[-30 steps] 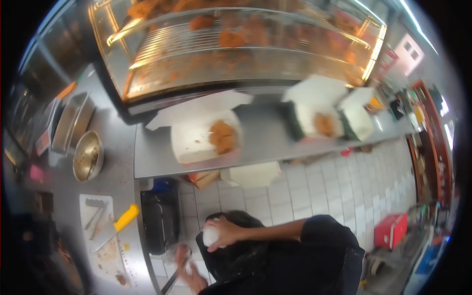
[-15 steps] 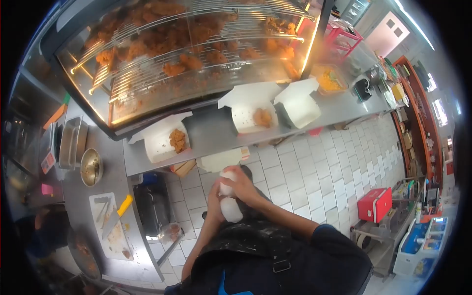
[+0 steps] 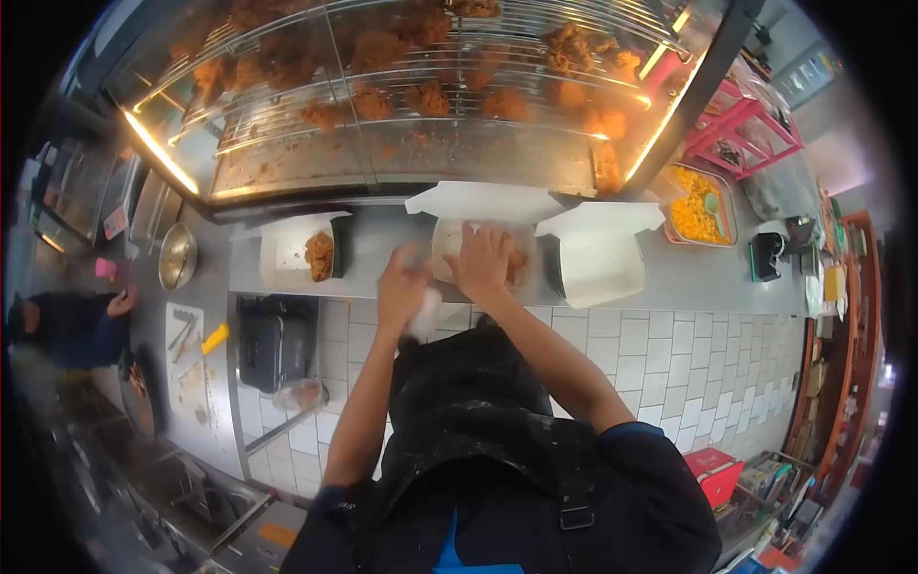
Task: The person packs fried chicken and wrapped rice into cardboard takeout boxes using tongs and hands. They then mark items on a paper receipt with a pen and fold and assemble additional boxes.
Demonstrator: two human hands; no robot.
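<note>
My right hand [image 3: 483,260] reaches into the middle open white takeaway box [image 3: 449,247], fingers stretched out and apart. Beside those fingers, a piece of fried chicken [image 3: 517,268] shows in the box, partly covered by the hand. My left hand [image 3: 404,287] is just left of that box, above the counter edge, with its fingers curled and smeared by motion. Against its palm is a rounded white object [image 3: 427,312], too blurred to name. Further left, another white takeaway box [image 3: 281,260] holds fried chicken [image 3: 319,256]. A third white box [image 3: 601,263] stands open at right with nothing visible inside.
A lit glass display case [image 3: 363,143] of fried chicken stands behind the steel counter [image 3: 382,230]. At right is a tub of yellow food [image 3: 700,206]. On the left are a metal bowl [image 3: 178,256], a cutting board [image 3: 199,383], a yellow-handled knife [image 3: 216,337] and another person [image 3: 72,325].
Both hands were together near my body around white rounded objects. They have moved forward and parted, the right into the middle box, the left staying with a white object. The view has shifted.
</note>
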